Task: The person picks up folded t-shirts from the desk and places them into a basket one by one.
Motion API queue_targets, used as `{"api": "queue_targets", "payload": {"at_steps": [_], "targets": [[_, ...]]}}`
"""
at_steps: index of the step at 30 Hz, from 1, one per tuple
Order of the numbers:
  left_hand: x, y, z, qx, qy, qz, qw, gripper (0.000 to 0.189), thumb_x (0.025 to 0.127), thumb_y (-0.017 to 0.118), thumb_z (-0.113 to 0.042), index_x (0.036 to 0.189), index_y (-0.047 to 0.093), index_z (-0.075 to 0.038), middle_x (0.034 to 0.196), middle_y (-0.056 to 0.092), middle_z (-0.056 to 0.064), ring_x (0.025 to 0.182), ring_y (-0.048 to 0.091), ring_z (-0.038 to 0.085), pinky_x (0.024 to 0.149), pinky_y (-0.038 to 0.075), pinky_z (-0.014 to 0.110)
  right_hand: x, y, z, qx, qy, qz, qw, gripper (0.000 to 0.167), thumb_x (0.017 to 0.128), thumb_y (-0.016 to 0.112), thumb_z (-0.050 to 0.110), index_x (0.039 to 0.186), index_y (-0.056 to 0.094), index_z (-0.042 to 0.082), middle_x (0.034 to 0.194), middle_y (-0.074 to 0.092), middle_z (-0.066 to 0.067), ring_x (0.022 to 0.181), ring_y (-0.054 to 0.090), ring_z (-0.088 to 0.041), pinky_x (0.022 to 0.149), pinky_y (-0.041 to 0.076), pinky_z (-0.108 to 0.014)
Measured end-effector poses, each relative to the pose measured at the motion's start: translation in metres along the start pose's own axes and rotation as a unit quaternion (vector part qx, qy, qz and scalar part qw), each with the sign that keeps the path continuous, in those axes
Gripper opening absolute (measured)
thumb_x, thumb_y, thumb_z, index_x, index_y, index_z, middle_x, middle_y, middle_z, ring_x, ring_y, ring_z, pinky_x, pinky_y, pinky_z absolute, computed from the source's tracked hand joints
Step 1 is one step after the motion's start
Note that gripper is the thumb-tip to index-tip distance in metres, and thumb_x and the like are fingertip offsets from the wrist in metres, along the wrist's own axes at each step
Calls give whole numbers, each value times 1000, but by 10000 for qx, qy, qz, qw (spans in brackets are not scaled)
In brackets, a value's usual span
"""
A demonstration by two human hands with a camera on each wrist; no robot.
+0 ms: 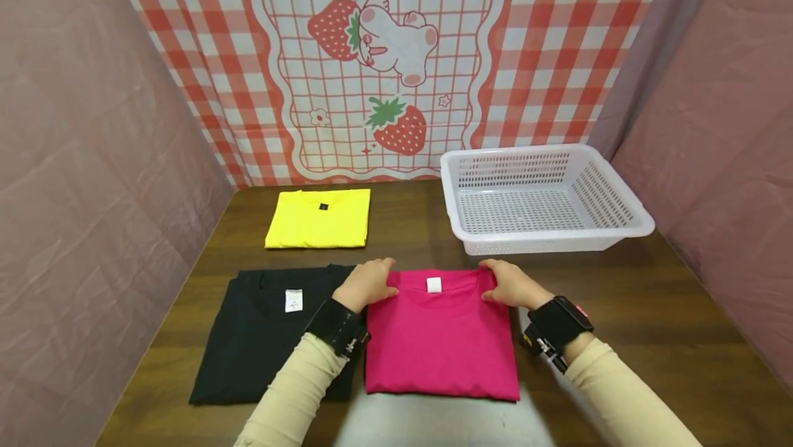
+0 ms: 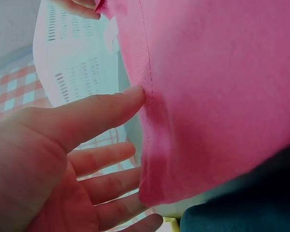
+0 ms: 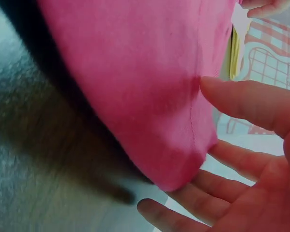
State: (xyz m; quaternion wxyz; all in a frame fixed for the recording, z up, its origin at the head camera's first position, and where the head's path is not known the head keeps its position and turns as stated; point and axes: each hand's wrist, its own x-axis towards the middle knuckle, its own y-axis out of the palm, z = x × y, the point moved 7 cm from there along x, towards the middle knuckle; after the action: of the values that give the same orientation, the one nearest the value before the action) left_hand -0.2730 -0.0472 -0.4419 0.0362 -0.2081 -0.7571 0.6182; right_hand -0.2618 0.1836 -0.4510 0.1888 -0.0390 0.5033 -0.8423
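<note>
A folded magenta T-shirt (image 1: 441, 344), white neck label up, is in front of the person. At its upper left corner, the left hand (image 1: 365, 283) holds the edge, thumb (image 2: 128, 99) on top and some fingertips behind the fabric. The right hand (image 1: 515, 283) holds the opposite corner likewise, its thumb (image 3: 227, 92) on the cloth and several fingertips hidden behind it. To the left lies a folded black T-shirt (image 1: 254, 337) with a white label, partly covered by the left forearm.
Behind the black shirt lies a folded yellow T-shirt (image 1: 319, 223). A white perforated plastic basket (image 1: 461, 226) stands at the back right of the wooden table (image 1: 626, 309). A checked strawberry curtain (image 1: 545, 40) hangs behind, with pink cloth (image 1: 93, 178) on both sides.
</note>
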Motion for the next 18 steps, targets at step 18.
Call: {"api": "queue_targets", "payload": {"at_steps": [18], "targets": [[10,10,-1,194,-199,-16,9996,53,79,78,-29,121,62,-2,120,63,18,115,57,34,98,48,46,17,6,-1,-425,897,59,9950,72,62,82,9,128,54,-1,127,57,-28,120,47,-49,86,46,-64]]}}
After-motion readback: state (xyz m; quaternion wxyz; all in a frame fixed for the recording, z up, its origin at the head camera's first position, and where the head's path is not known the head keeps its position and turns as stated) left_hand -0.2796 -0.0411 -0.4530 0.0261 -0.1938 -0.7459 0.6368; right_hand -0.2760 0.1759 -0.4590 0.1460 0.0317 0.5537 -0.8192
